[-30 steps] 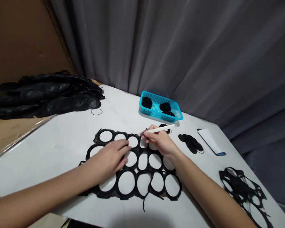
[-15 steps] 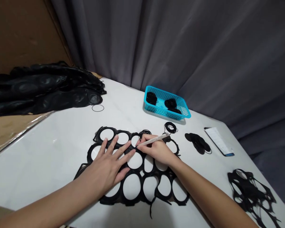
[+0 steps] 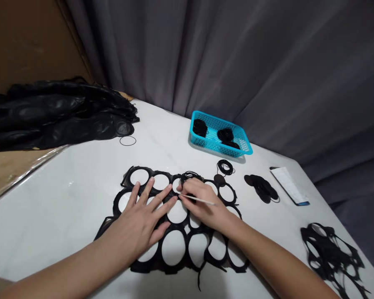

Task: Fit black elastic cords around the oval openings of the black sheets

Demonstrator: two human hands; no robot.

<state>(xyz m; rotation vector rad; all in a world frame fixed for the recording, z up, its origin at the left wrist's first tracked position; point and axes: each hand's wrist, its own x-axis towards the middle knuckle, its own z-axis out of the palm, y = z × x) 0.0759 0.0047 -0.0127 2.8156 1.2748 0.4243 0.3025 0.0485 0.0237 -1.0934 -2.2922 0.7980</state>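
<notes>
My left hand [image 3: 146, 211] lies with fingers spread over a black rubber sheet [image 3: 187, 245] full of round holes, holding it against the white table. Between the closed fingers of my right hand [image 3: 205, 199] is a slim pale tool [image 3: 201, 200], its tip at the sheet near the left fingertips; its exact kind cannot be told. Just behind the right fingers lies a bunch of thin black rings [image 3: 190, 175]. Another coil of black rings [image 3: 225, 167] rests farther right, with a small black disc [image 3: 219, 179] beside it.
A blue basket [image 3: 220, 147] with black ring bundles stands at the back. Black discs [image 3: 262, 189] and a white paper [image 3: 288, 185] lie to the right, a holed black scrap [image 3: 327, 245] at the near right. Black sheets [image 3: 59, 112] are piled left, near a single ring [image 3: 127, 140].
My right hand has rolled and the tool's rear end has swung down toward me, so the tool now appears thinner. The left hand stays on the sheet.
</notes>
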